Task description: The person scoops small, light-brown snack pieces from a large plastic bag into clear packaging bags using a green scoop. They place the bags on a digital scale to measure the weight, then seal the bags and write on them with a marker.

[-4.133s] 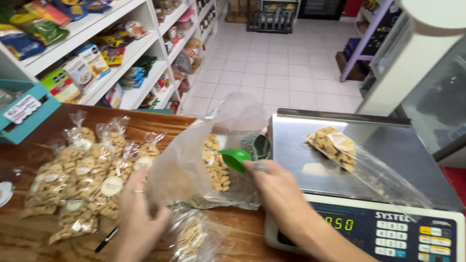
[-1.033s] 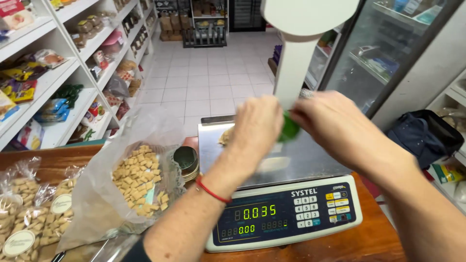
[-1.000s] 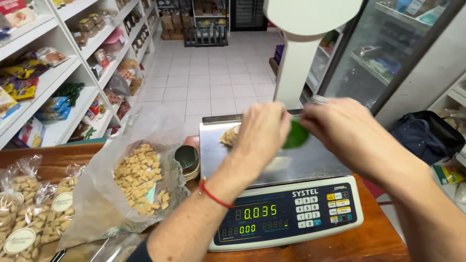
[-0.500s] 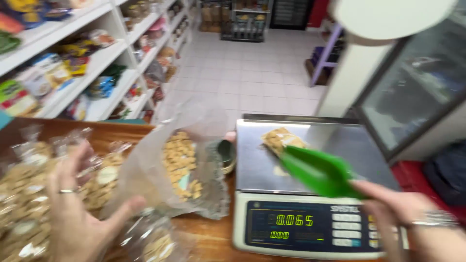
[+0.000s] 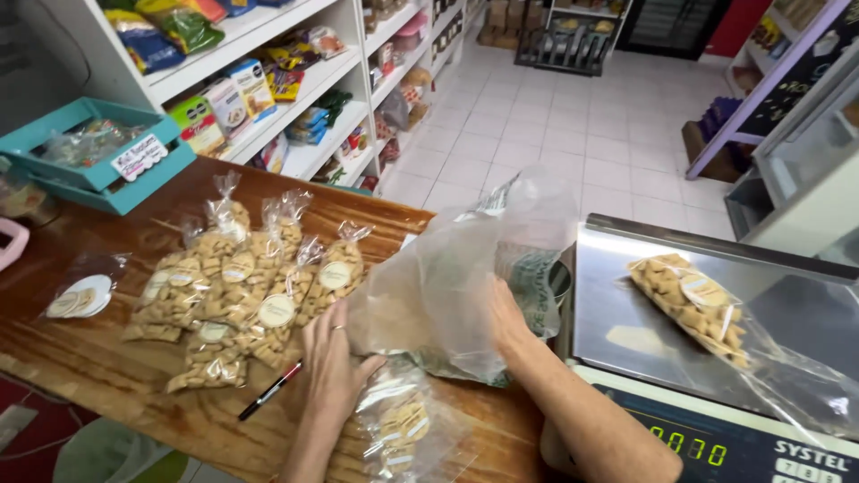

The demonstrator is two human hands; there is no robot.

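Shop counter [image 5: 107, 358]: wooden, shelves behind, scale [image 5: 716, 313] at its right end.
Big bag [image 5: 456, 286]: clear plastic, mid-counter beside the scale.
Left hand [image 5: 335, 362]: open, touching the bag's lower left edge.
Right hand [image 5: 506, 317]: inside the bag; grip unclear.
Scale pan: one filled cracker packet [image 5: 693, 304].
Left of centre: sealed packets [image 5: 237, 286] piled.

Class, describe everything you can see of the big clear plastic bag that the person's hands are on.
The big clear plastic bag is thin, crinkled and cloudy, standing puffed up on the brown wooden counter beside the steel scale tray. Its mouth opens upward, with printed marks on one side. The right hand reaches into it; the left hand presses its lower edge. What it holds cannot be made out.
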